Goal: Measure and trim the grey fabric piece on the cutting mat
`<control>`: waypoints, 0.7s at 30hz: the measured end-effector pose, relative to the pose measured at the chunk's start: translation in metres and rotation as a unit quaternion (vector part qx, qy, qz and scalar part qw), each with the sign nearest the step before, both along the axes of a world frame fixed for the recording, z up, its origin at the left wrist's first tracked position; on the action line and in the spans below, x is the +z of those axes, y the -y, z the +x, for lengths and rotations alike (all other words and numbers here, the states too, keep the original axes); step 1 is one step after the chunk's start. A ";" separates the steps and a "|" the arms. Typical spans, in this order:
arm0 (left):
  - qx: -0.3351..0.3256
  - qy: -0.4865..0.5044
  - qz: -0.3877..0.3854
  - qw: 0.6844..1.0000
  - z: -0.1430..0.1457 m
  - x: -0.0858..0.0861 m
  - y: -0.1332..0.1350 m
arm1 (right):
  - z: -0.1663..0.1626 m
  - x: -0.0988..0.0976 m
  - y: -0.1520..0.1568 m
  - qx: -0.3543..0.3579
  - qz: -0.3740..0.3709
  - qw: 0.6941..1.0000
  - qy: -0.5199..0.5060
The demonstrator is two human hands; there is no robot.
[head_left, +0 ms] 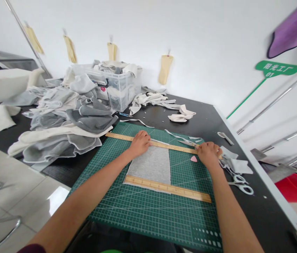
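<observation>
2 hands on 1 wooden ruler here. The left hand (140, 143) leans on the far ruler (180, 148) over the upper part of the green mat (148, 216), fingers curled, and the right hand (209, 153) covers that ruler's end by the mat's right edge. Can't tell if either is really gripping or just pressing, or whether the right hand also has the scissor blades (186, 142) next to it. The grey cloth (151, 163) lies flat mid-mat, with a 2nd ruler (148, 183) across its near edge.

Progress-wise, the cloth is spread and both rulers are down, so I'd call the laying-out pretty much done. A thin margin seems to poke out past each ruler, so those 2 edges look untrimmed to me. Can't make out any drawn lines, though a small pink triangle (193, 159), maybe chalk, sits on the mat's right side.

Off the mat's right edge: white-handled scissors (246, 190) and pale scraps (240, 166). Left of the mat, a big fabric heap (85, 117); beyond its far-left corner, a stuffed clear bin (123, 89).
</observation>
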State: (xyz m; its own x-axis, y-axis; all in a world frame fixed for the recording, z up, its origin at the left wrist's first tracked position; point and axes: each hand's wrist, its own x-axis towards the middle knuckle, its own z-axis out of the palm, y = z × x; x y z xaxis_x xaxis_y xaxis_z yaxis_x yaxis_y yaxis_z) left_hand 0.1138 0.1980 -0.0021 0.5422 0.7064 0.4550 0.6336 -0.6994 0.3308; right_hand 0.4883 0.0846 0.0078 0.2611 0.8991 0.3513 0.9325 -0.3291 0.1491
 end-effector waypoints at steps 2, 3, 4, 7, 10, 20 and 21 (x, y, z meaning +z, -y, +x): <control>0.001 -0.005 0.003 1.000 0.001 0.002 0.002 | -0.004 0.000 -0.001 0.005 0.040 0.999 -0.002; 0.003 -0.008 0.003 1.000 0.001 0.003 0.002 | -0.006 0.000 -0.001 0.009 0.051 0.999 -0.006; 0.004 -0.011 0.003 1.000 0.001 0.004 0.003 | -0.008 0.001 -0.002 0.013 0.051 0.999 -0.007; 0.008 -0.024 0.000 1.000 0.001 0.005 0.003 | -0.012 0.003 -0.004 0.002 0.063 0.996 -0.062; 0.009 -0.043 -0.002 0.999 0.001 0.006 0.004 | -0.013 0.006 -0.008 -0.032 0.097 0.977 -0.187; 0.000 -0.093 0.034 0.995 0.004 0.010 0.013 | -0.029 0.009 -0.022 0.035 0.066 0.946 -0.314; -0.001 -0.095 0.037 0.995 0.005 0.010 0.013 | -0.034 0.010 -0.022 0.051 0.048 0.948 -0.310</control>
State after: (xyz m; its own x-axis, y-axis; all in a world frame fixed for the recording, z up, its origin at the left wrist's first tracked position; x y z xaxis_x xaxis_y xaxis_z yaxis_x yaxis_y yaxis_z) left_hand 0.1184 0.1851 0.0078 0.6250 0.6730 0.3955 0.6778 -0.7192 0.1528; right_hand 0.4544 0.1070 0.0181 0.3565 0.9029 0.2402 0.8593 -0.2160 -0.4637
